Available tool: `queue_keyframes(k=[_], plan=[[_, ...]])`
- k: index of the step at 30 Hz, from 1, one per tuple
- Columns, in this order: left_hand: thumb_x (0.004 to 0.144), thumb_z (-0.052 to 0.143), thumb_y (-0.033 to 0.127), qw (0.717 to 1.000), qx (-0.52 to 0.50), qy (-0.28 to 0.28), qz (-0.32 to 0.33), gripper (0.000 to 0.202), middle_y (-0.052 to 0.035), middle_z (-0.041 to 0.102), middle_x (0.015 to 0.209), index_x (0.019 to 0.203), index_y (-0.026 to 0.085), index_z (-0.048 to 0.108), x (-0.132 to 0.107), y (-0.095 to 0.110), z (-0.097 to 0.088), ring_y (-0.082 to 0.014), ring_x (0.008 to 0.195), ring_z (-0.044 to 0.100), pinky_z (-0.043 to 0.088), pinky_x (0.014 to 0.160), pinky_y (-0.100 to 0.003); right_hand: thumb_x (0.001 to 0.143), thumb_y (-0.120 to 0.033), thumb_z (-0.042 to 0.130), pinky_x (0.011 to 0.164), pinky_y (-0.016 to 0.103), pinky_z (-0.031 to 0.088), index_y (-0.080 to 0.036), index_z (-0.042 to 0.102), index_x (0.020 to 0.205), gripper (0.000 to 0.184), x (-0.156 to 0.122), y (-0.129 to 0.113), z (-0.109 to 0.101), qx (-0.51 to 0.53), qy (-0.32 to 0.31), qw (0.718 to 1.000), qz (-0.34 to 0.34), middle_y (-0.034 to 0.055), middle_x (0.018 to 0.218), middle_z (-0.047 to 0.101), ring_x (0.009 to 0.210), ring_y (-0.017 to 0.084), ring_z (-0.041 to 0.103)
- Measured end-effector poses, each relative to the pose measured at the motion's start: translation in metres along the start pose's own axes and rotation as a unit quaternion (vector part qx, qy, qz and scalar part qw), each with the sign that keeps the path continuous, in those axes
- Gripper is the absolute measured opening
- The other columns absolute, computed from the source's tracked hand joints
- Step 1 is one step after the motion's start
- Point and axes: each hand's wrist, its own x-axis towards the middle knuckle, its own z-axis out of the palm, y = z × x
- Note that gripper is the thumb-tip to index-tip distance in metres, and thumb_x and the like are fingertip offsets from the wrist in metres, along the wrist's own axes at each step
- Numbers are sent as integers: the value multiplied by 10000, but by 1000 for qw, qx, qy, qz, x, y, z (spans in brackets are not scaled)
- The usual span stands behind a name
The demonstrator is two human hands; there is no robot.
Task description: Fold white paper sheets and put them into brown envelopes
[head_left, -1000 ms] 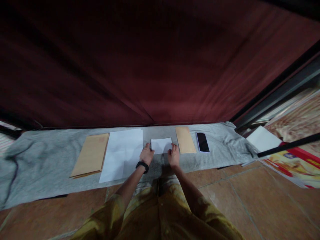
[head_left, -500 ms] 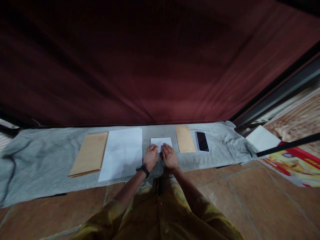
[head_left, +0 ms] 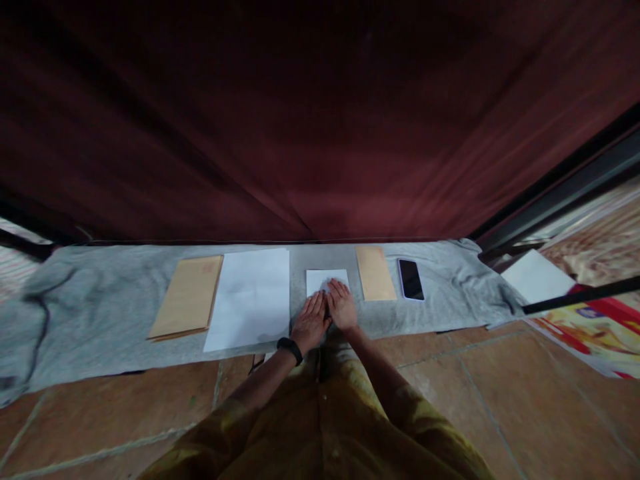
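A small folded white paper lies on a grey cloth spread on the floor. My left hand, with a black band at the wrist, lies flat with fingers stretched out on the paper's near edge. My right hand lies flat beside it on the same paper, fingers extended. Both hands touch each other and cover the paper's lower half.
Left of the hands lie a large white sheet and a brown envelope. To the right sit a smaller brown envelope and a black phone. A dark red curtain hangs behind. White paper and a colourful print lie far right.
My hands moved from the paper's two side edges inward to its middle and now lie flat together on it. The view shifted slightly.
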Motion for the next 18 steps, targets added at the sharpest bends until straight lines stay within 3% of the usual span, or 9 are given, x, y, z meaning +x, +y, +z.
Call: queue_keyframes(k=[5, 11, 18], plan=[[972, 392, 307, 1000, 1, 7, -2, 613, -228, 385, 1571, 1495, -12, 354, -1, -1, -1, -278, 1508, 275, 247, 1242, -444, 1059, -318, 344, 1208, 452, 286, -159, 533, 1435, 450, 7, -6, 1, -38, -28, 999, 5, 99, 1562, 438, 1448, 242, 377], [968, 358, 277, 999, 3, 33, -43, 591, -222, 361, 1585, 1496, 13, 356, -3, -9, -1, -291, 1505, 282, 257, 1227, -493, 1053, -333, 383, 1199, 482, 267, -200, 460, 1496, 470, 0, 4, -1, -87, -27, 996, 15, 110, 1591, 388, 1477, 264, 325], [976, 339, 336, 994, 11, 16, -108, 611, -209, 376, 1580, 1498, 22, 368, 24, -19, -1, -288, 1501, 294, 247, 1227, -477, 1033, -342, 451, 1183, 521, 282, -188, 461, 1495, 487, -5, 8, 4, -92, 9, 995, 33, 157, 1590, 372, 1465, 288, 348]])
